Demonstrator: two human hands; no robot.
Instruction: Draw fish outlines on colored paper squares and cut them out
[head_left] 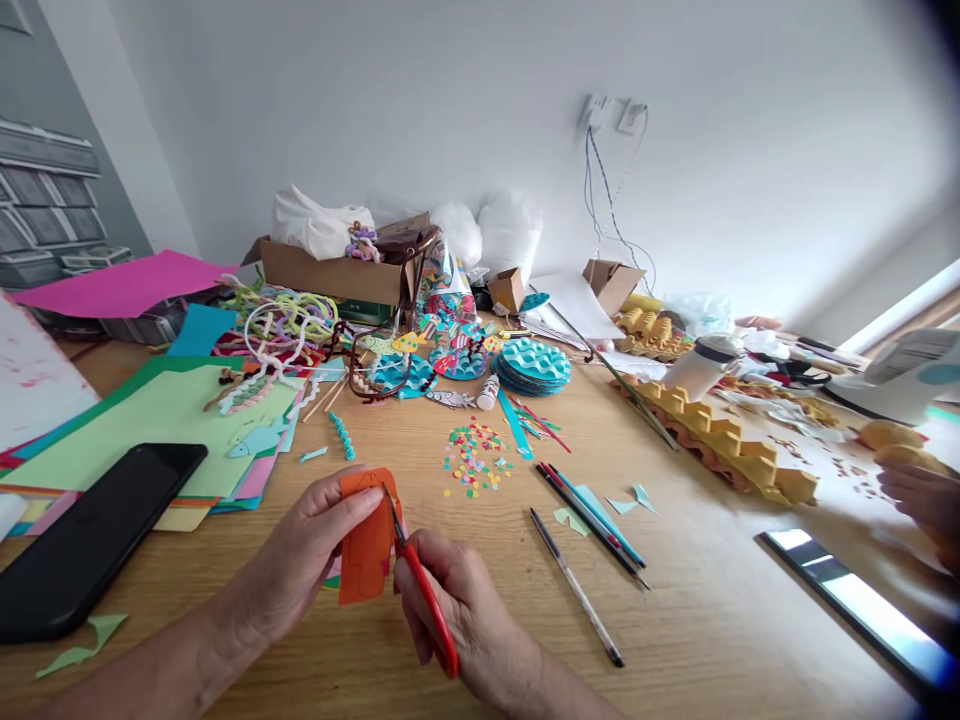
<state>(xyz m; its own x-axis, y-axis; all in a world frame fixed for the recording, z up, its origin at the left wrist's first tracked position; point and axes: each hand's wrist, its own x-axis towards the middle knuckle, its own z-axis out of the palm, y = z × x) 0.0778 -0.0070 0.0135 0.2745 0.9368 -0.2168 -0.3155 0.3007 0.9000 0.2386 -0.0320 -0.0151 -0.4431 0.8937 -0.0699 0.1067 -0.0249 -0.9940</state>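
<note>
A strip of orange paper (365,560) with a drawn outline is pinched in my left hand (319,530), thumb on its front. My right hand (469,610) grips red-handled scissors (431,605), whose blades reach the paper's right edge near the top. Behind the paper, small bits of pink and green show low down; I cannot make out what they are. Past my hands lies a patch of coloured confetti (476,455). A twisted turquoise pipe cleaner (342,437) rests just beyond the orange paper.
Pencils (592,520) and a pen (576,588) lie to the right, paper scraps among them. A black phone (97,540) rests on the left by stacked coloured paper (150,420). Yellow egg cartons (720,435) and another person's hand (919,500) are at the right.
</note>
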